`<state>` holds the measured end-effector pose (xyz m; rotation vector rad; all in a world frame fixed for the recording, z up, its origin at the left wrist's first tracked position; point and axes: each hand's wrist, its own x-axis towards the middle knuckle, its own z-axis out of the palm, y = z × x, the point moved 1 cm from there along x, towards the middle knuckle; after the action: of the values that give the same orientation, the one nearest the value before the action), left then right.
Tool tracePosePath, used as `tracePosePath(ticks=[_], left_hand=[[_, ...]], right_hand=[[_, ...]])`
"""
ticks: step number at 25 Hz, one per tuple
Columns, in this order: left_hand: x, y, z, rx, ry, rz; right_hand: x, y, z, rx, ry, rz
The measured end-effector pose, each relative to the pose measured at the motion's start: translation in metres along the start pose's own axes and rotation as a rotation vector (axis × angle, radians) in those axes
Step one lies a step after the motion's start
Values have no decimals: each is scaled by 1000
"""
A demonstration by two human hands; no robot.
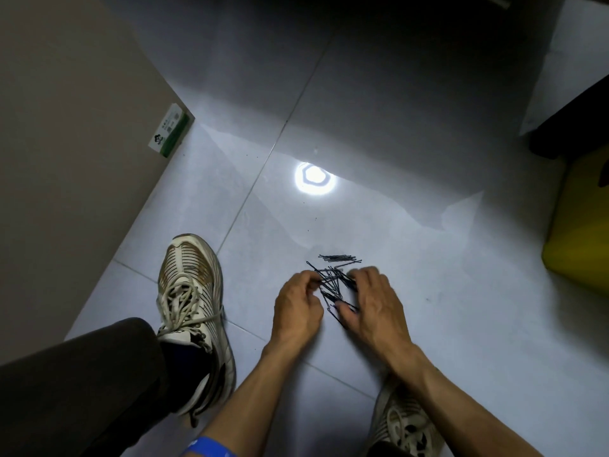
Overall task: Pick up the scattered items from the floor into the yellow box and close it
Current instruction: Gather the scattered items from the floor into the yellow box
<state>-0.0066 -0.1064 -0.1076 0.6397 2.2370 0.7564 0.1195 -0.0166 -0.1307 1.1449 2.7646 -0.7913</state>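
Note:
A loose heap of black hairpins lies on the pale tiled floor, with a small neat bundle of hairpins just beyond it. My left hand pinches at the heap's left side, its fingertips closed on a few pins. On the right side, my right hand curls over the heap with fingers and thumb touching pins. The yellow box stands at the right edge, partly cut off by the frame; whether its lid is open cannot be told.
My left shoe and trouser leg sit left of the hands, my right shoe below them. A beige cabinet with a green label fills the left. Dark furniture stands above the box. A lamp glare shines on the tiles.

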Motion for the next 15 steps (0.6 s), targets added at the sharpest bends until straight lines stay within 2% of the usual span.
tracePosePath(ticks=[2,5,12,15], left_hand=[[10,0,-4,67,54,52],[22,7,-8,107,38,92],[19,2,-14,56,40,29],[17,0,-14,73,32,18]], right_hand=[[15,8,-9,-19,-93,-2],[31,8,-12,-232,-286,-40],[35,-13,-8,-245,-175,-106],[32,-19,-10,-347,-106,-173]])
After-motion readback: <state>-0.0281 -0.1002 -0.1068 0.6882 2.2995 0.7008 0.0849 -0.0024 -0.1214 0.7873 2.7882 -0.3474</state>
